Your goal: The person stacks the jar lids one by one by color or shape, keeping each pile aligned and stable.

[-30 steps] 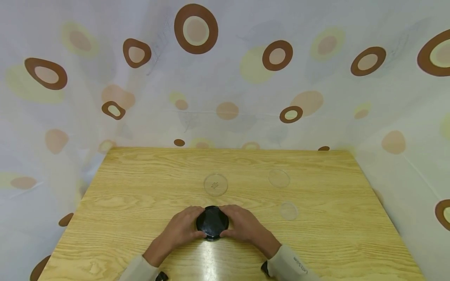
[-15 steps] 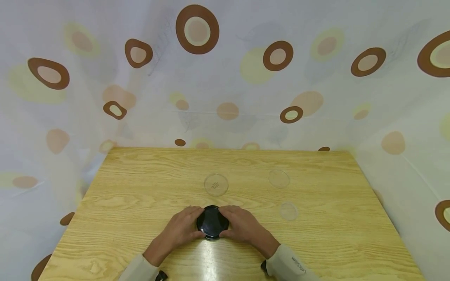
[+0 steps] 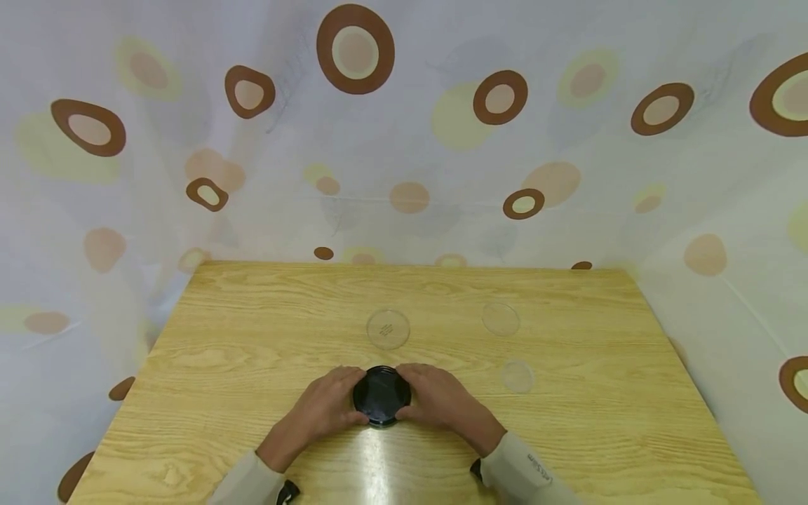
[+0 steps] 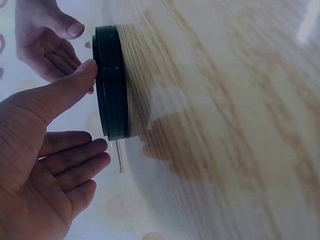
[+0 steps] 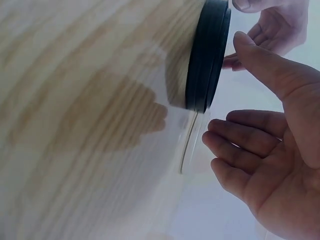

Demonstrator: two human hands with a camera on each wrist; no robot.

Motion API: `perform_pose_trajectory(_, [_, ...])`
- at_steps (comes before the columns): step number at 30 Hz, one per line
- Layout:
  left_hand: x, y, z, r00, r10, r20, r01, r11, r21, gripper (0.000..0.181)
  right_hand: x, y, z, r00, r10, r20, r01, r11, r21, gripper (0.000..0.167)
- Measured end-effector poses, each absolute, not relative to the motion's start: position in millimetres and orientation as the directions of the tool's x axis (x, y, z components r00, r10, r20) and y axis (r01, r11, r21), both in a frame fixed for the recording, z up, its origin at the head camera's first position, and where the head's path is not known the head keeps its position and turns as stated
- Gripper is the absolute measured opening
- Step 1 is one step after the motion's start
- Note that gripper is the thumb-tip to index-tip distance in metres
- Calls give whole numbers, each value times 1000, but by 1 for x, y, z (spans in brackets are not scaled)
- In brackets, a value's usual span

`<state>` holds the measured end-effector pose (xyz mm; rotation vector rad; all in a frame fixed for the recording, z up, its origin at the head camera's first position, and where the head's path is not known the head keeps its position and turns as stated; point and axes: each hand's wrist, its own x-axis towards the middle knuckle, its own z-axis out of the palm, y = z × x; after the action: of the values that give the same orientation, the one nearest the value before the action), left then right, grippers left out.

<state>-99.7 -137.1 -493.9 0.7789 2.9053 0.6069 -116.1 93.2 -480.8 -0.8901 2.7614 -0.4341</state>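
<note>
Black and round, the disc (image 3: 381, 396) is resting toward the near side of the table (image 3: 196, 400), gripped between your left hand (image 3: 330, 402) and right hand (image 3: 437, 398), which should be pressing evenly.

- Our sleeved forearms (image 3: 249, 480) slant inward from both sides.
- Our left wrist (image 3: 280, 445) and right wrist (image 3: 480, 429) are bare past the cuffs.
- Our left hand (image 3: 326, 403) curves like a C, thumb nearer us, fingers on the far side.
- Our right hand (image 3: 438, 398) mirrors it, a gap between them.
- Our thumbs (image 4: 70, 90) lie nearly straight; our other fingers (image 5: 250, 140) bend softly.
</note>
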Motion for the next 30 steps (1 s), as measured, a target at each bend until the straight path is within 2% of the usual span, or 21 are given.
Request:
perform_pose_trajectory(11, [-108,-137,-485,-877,479,35,455,805,381,71,-126,104,-473,-819,-564,-103,-498,789,-359,71])
perform_pose_trajectory(30, [-136,-143,-480,-906,422,33,387,794,468,71,-159,115,-472,-860,-496,-124,-420,823,-382,72])
